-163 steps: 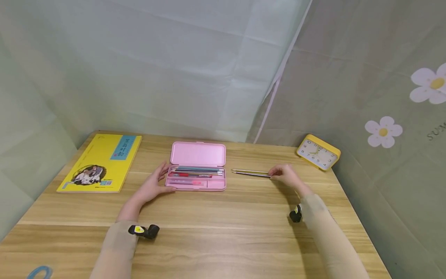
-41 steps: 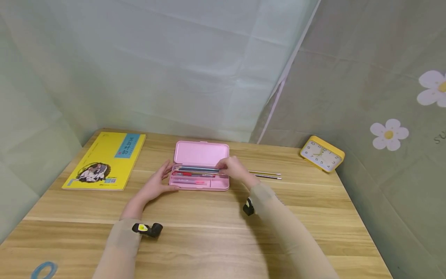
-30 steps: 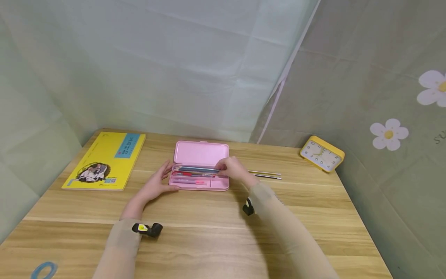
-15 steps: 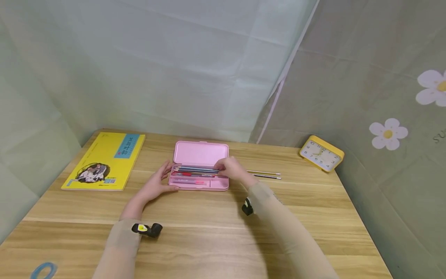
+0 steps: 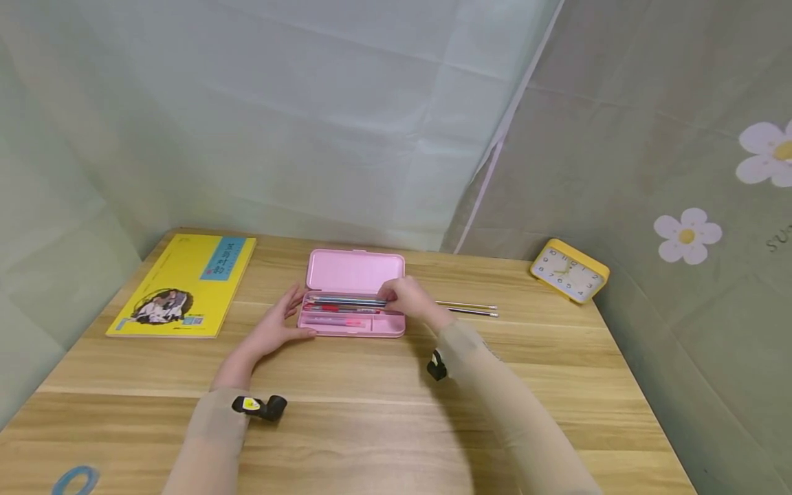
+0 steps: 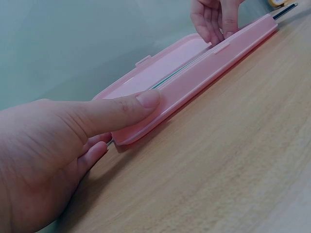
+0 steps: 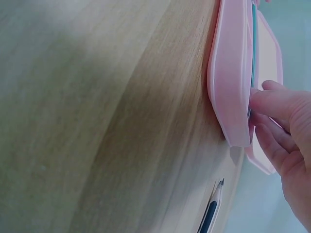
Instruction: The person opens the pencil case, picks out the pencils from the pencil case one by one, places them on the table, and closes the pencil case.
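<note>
A pink pencil case lies with its lid raised on the wooden table. My left hand holds its left end, the thumb along the front wall and the other fingers round the end. Over the right part of the case, my right hand pinches blue-green pencils lying in the rear compartment; its fingertips hide their right ends, so how many it holds I cannot tell. A red-and-grey pen lies in front of them. The front compartment holds a pink pen.
Two pencils, one yellowish and one black, lie just right of the case. A yellow alarm clock stands at the back right. At left lies a yellow book. A blue ring-shaped thing sits near the front left; curtains hang behind.
From the oldest frame, my right hand has let go of the two pencils on the table and moved left into the case. Over the last second, both hands have hardly moved.
</note>
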The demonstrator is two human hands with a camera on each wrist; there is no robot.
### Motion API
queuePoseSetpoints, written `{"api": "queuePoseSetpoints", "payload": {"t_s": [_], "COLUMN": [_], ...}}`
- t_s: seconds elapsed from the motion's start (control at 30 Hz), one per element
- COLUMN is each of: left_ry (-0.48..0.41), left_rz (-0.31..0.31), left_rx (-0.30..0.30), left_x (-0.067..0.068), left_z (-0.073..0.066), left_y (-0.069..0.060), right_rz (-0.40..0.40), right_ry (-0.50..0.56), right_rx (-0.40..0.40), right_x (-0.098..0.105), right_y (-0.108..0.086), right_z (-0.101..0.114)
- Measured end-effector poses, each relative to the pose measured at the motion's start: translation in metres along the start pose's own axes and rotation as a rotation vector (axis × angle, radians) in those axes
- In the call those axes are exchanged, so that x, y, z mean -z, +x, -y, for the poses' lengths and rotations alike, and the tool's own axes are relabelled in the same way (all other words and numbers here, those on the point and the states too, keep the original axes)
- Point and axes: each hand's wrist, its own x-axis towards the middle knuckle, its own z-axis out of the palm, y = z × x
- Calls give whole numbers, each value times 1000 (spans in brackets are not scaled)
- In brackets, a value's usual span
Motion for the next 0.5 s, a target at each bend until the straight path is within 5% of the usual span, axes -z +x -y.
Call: {"api": "queuePoseSetpoints", "payload": {"t_s": [0.5], "left_ry": [3], "left_rz": [5], "left_rx": [6], "left_x": [0], "left_z": [0], "left_y": [0], "right_rz": [18], "right_ry": [-20], "right_rx": [-2], "right_x": [2], "right_y": [0], "right_z": [3]}}
